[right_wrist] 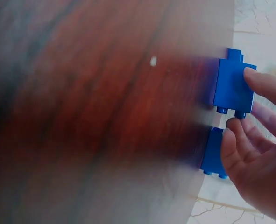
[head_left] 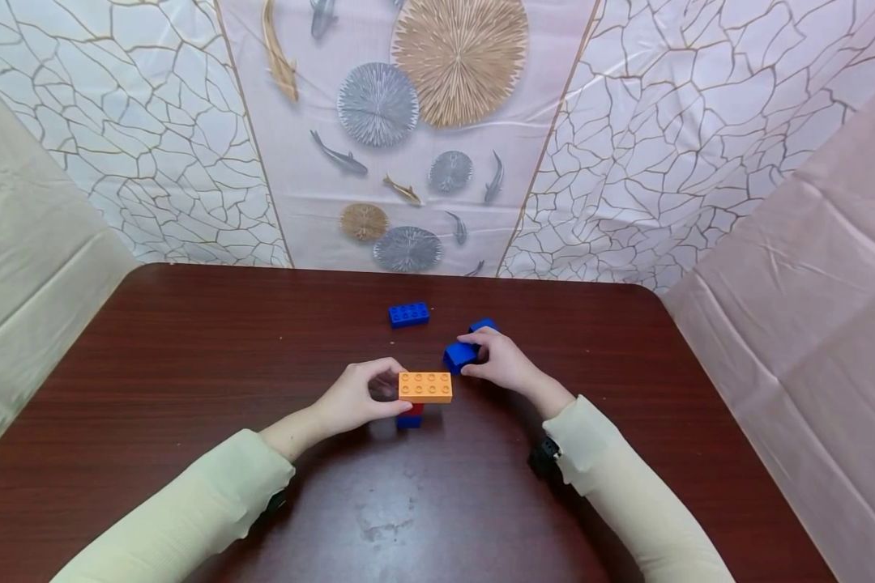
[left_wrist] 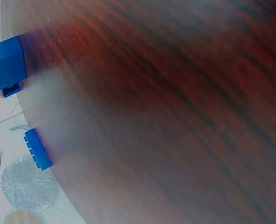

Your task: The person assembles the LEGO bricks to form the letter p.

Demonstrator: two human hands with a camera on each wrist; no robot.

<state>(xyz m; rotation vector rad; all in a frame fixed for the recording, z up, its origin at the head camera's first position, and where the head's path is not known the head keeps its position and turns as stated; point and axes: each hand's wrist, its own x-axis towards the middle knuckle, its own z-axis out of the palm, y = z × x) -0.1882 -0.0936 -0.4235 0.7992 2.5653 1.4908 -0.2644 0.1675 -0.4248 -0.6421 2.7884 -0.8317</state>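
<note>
Thumb and fingers of my left hand (head_left: 357,397) grip a small stack of toy building bricks. An orange brick (head_left: 425,387) lies on top, studs up, with a red brick (head_left: 417,409) and a blue brick (head_left: 409,422) below it. In the left wrist view that blue brick (left_wrist: 7,65) shows at the left edge. Forward and to the right, my right hand (head_left: 506,363) pinches another blue brick (head_left: 459,357), smooth side up. The right wrist view shows this blue brick (right_wrist: 233,88) with a digit on its face and its studs pointing sideways.
Just behind the right fingers is a further blue brick (head_left: 484,324), partly hidden. A flat blue brick (head_left: 408,315) lies studs up farther back on the dark wooden table (head_left: 189,364). Patterned cloth (head_left: 379,162) hangs behind the table's far edge.
</note>
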